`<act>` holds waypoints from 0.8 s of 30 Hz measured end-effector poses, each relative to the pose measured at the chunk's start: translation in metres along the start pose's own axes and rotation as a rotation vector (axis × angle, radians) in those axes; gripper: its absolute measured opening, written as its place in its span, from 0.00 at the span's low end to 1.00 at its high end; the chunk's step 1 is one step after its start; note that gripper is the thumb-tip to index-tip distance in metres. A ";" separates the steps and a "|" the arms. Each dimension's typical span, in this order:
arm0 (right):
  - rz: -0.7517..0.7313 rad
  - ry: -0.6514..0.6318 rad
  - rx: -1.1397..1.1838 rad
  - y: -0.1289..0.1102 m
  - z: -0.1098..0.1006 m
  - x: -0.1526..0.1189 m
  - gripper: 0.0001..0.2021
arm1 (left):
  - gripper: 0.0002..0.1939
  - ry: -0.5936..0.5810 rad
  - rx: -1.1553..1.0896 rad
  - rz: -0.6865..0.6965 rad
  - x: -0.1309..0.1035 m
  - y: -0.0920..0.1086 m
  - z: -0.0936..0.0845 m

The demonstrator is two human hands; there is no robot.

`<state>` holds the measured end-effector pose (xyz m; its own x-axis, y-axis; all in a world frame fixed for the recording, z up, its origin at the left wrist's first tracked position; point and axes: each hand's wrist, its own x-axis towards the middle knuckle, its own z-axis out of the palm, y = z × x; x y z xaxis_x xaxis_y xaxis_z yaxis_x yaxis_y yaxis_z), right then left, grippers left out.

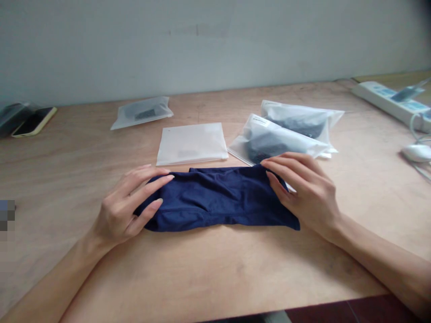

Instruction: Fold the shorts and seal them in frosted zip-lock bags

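A folded navy-blue stretchy garment (215, 197) lies across the wooden table in front of me, its exact kind hidden by the folds. At its left end, my left hand (126, 204) grips the fabric, the thumb and fingertips pressed on it a little apart. My right hand (303, 193) is closed on the upper right corner, the thumb on the near face and the fingers over the top edge. Just behind the garment is a flat white zip bag (192, 144). Two frosted bags with dark contents, one in front (269, 141) and one behind (303, 119), overlap near my right hand.
Another frosted bag (144, 113) with a dark label lies farther back. A phone (35, 122) and a dark wrapped item (13, 117) are at the far left. On the right sit a power strip (387, 103) and a white adapter (417, 152) with cables. A wall closes off the back.
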<state>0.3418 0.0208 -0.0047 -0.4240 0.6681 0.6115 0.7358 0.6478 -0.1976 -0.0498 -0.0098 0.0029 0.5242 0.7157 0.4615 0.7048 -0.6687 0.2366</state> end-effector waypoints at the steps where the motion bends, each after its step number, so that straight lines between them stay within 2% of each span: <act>1: -0.099 -0.045 0.017 -0.003 0.000 -0.001 0.20 | 0.28 -0.018 0.001 0.059 0.000 0.003 0.000; 3: -0.252 -0.179 0.098 -0.009 0.001 -0.003 0.21 | 0.30 -0.037 0.026 0.131 -0.001 0.008 0.001; 6: -0.325 -0.418 0.139 -0.016 0.006 -0.005 0.24 | 0.33 -0.100 0.107 0.148 0.000 0.011 0.009; 8: -0.319 -0.549 0.077 -0.017 0.010 -0.007 0.29 | 0.32 -0.214 0.147 0.118 0.001 0.009 0.016; 10: -0.297 -0.608 0.017 -0.014 0.011 -0.008 0.32 | 0.32 -0.346 0.168 0.081 0.002 0.003 0.020; 13: -0.274 -0.630 -0.016 -0.009 0.011 -0.011 0.34 | 0.34 -0.453 0.163 0.059 0.001 -0.006 0.022; 20: -0.229 -0.616 0.022 -0.004 0.013 -0.010 0.33 | 0.35 -0.483 0.157 0.076 0.000 -0.012 0.018; 22: -0.205 -0.576 0.045 -0.003 0.014 -0.008 0.30 | 0.35 -0.488 0.154 0.064 -0.001 -0.012 0.018; 24: -0.154 -0.481 0.063 -0.001 0.016 -0.006 0.23 | 0.36 -0.497 0.146 0.048 -0.001 -0.012 0.019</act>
<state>0.3352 0.0219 -0.0200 -0.7312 0.6462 0.2184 0.6184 0.7631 -0.1877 -0.0502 0.0011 -0.0166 0.6959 0.7181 -0.0017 0.7155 -0.6932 0.0869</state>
